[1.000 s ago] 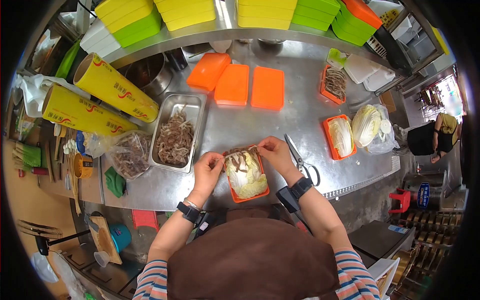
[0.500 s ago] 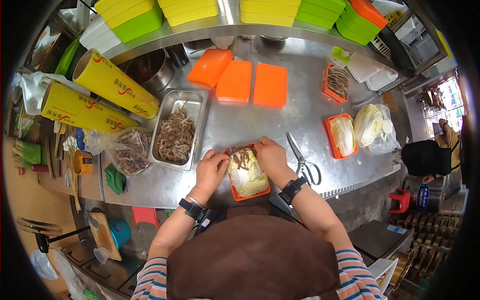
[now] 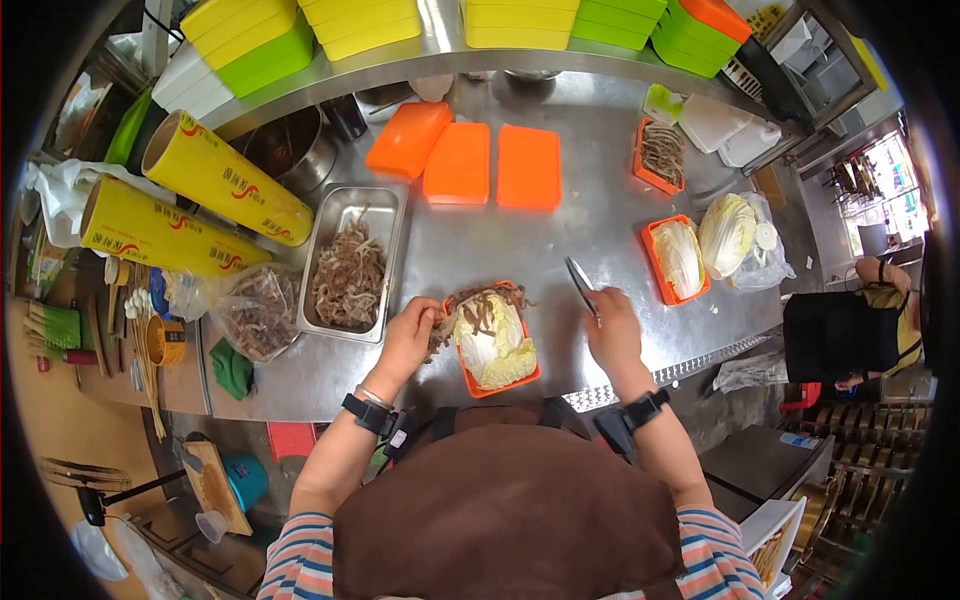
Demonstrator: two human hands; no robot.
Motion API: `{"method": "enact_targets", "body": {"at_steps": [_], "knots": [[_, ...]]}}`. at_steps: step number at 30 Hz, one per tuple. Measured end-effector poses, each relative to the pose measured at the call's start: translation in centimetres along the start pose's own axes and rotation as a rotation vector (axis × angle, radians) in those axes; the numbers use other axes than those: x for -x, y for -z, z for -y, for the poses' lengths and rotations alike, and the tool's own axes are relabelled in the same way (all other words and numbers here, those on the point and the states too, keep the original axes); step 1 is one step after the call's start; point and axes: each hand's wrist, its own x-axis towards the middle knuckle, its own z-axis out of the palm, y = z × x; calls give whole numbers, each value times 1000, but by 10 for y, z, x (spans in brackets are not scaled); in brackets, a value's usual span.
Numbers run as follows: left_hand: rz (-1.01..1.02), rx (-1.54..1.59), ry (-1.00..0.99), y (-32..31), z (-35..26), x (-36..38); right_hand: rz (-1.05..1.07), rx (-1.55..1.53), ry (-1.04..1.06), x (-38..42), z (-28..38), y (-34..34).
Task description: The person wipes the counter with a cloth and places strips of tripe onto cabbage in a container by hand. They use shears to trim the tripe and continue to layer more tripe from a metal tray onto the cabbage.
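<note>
My left hand (image 3: 405, 338) pinches a dangling bunch of brown tripe-like strips (image 3: 440, 336) at the left side of an orange box (image 3: 508, 389). Inside that box lies a pale yellow napa cabbage piece (image 3: 505, 358), with more brown strips across its top and along the far rim. To the right of the box, my right hand (image 3: 616, 340) is closed around the handles of a pair of scissors (image 3: 579, 278). The blades point away from me, and the handles are mostly hidden by my fingers.
A steel pan (image 3: 393, 270) of brown strips and a plastic bag (image 3: 258, 315) of them stand left. Orange boxes (image 3: 529, 168) lie behind. At right are a cabbage-filled box (image 3: 677, 260) and a bagged cabbage (image 3: 728, 235). Another person (image 3: 850, 330) stands far right.
My right hand has left the box and moved right, taking hold of the scissors. My left hand has shifted slightly left, with strips now hanging from it. The other person has come further into view.
</note>
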Motion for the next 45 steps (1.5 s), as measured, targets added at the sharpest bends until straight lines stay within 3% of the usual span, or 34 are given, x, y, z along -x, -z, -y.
{"method": "enact_targets", "body": {"at_steps": [3,5,9,11,17,18,20,22,24,25,27,28,30,34,36,45], "knots": [[95,-54,-56,5,11,-1,17,239,-99,37,-42,8],[132,-55,-74,6,6,2,194,247,-338,54,-54,7],[71,-95,-77,2,-10,8,187,288,-276,55,-63,-1],[103,-339,-105,3,-15,9,255,234,-331,49,-62,1],[44,-141,-63,1,-1,10,243,-189,-554,45,-42,16],[49,-140,-64,1,0,10,241,-188,-558,48,-40,11],[83,-165,-38,1,1,8,43,241,-96,53,-40,-2],[80,-149,-41,0,0,9,110,259,-186,53,-42,-5],[77,-135,-41,1,-4,10,255,99,-425,49,-39,0],[86,-96,-39,1,-7,10,253,98,-424,52,-40,2],[94,-56,-37,2,-8,10,199,-462,-509,56,-34,13],[90,-80,-44,2,-6,9,200,-460,-509,58,-28,19],[89,-101,-48,1,-3,9,499,-872,-620,46,30,57],[63,-106,-83,1,0,7,1025,-1009,-610,32,76,63],[58,-68,-85,1,1,7,1090,-931,-704,26,91,52],[29,-78,-129,2,0,7,1142,-854,-669,14,101,20]]}}
